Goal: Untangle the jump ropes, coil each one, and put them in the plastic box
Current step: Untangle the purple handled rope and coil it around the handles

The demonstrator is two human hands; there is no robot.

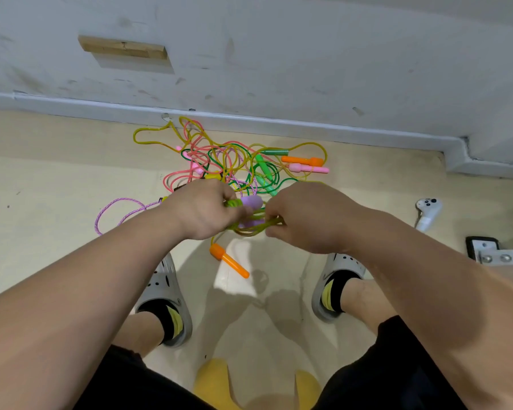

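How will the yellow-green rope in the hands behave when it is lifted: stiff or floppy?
Probably floppy: the rope bends in loose loops between the left hand and the right hand. Its orange handle seems to dangle below, so it may swing. Being thin, it looks light.
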